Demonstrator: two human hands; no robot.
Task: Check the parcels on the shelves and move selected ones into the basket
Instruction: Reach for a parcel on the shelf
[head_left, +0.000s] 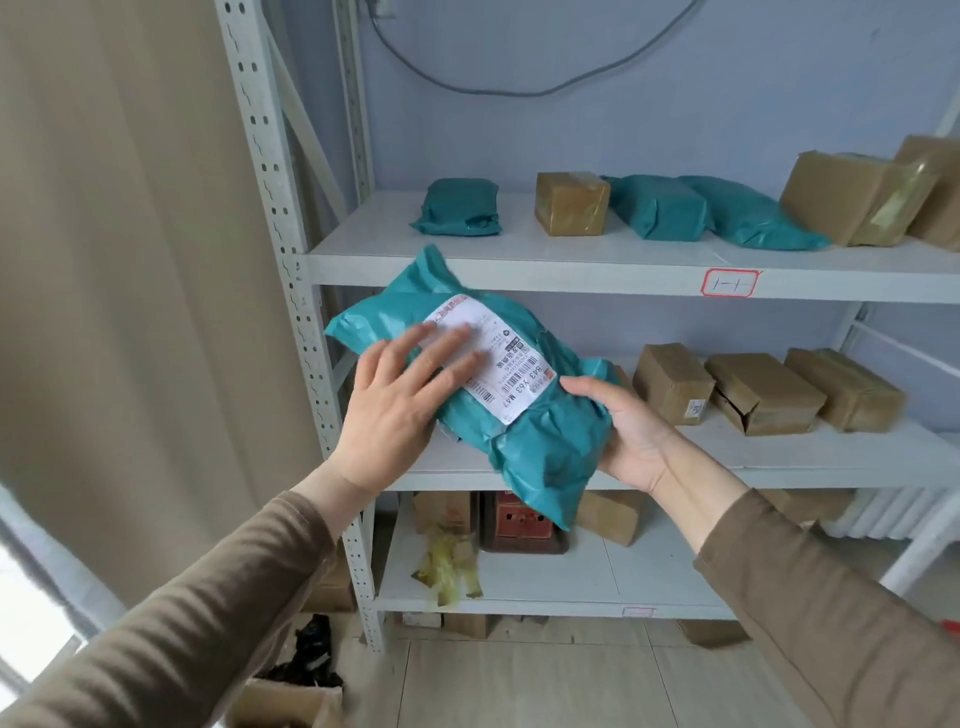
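now your right hand (631, 436) cups the lower end of the teal parcel (524, 431), long axis slanting up-left, while your left hand (400, 400) lies flat-fingered on its label (498, 358).

- A pale blue wall (649, 130) is seen behind, with a grey cable (519, 92) looped across it.
- A white metal shelving unit (519, 270) is set against it.
- A beige curtain (119, 260) is hung at the left.
- The floor (519, 686) is laid in pale tiles.
- A white radiator (872, 514) is glimpsed low at the right.
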